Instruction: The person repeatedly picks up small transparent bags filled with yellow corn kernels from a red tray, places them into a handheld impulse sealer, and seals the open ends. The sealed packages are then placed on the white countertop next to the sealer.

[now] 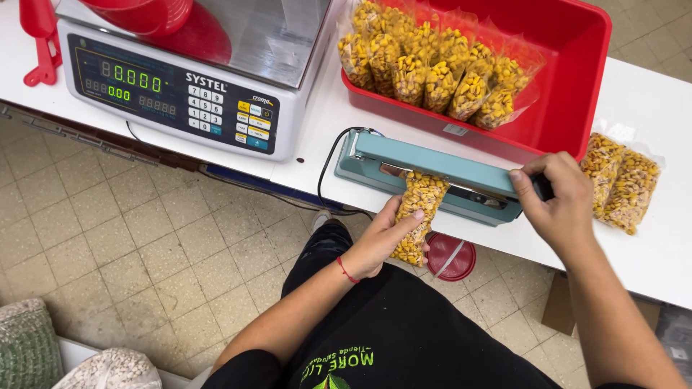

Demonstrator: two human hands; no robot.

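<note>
Clear plastic, packed with yellow and brown kernels: that is the bag (417, 216) I am holding in my left hand (382, 241), fingers wrapped around its lower half. Its top end is lying in the mouth of the sealer (432, 169), a teal bar machine sitting at the front edge of the white surface (649, 266), so the bag is hanging partly off that edge, over the floor. My right hand (555, 198) is gripping the dark handle at the right end of the sealer's arm, thumb on top and fingers curled over it; the arm is lying low over the bag's top end. A red thread is circling my left wrist.

Just behind the sealer a red tub (569, 108) is standing, and filled bags (432, 68) of the same kernels are leaning in a row inside its left part. Two more bags (620, 184) are lying flat on the surface, just right of my right hand. To the left a scale (180, 79) is sitting with its green digits lit, a red bowl (144, 14) resting on its steel pan. A red scoop (40, 36) is lying at the far left corner. Below the surface edge, near my knee, a round red lid (450, 257) is showing above the tiled floor.
</note>
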